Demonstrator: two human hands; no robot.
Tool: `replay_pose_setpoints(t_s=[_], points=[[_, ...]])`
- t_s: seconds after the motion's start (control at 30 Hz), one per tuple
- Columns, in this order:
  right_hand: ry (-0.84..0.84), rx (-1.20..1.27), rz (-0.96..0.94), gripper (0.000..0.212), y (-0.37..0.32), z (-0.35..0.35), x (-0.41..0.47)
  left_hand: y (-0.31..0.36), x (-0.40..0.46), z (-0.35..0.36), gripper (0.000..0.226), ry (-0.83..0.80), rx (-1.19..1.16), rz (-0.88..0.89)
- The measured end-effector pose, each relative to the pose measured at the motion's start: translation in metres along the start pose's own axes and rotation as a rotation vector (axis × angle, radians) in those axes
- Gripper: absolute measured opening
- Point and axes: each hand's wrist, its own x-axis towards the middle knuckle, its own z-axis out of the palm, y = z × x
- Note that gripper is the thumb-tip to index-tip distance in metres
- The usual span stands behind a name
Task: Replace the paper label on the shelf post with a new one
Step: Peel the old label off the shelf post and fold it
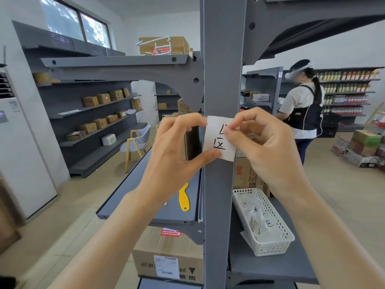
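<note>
Both forearms bare, rising from 7 and 5 o'clock toward centre, wrists nearly straight. Left hand (177, 147) raised at roughly 9 o'clock of centre, thumb low and index finger high, spread in a wide C and pinching the left edge of the paper label (217, 140). Right hand (262, 147) at 3 o'clock, fingers curled inward, thumb and fingertips pressed together on the label's right side. Palms turned toward each other, hands near but apart.

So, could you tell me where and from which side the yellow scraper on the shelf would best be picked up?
Probably by its rounded lower end with the hole, coming from above. The yellow scraper lies flat on the grey shelf, that end pointing toward the person and uncovered, while its upper end sits hidden behind the left hand.
</note>
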Motion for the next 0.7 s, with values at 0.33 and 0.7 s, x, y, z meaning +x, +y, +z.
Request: replay_pose_setpoints(t_s=[0.33,0.7], points=[[-0.138,-0.086,0.024,0.027,0.002,-0.008,-0.002,0.004,0.003,-0.001,0.051,0.066,-0.071,-0.019],[-0.132,-0.180,0.061,0.038,0.003,-0.015,-0.006,0.012,-0.001,-0.004,0.047,0.093,-0.085,-0.125]])
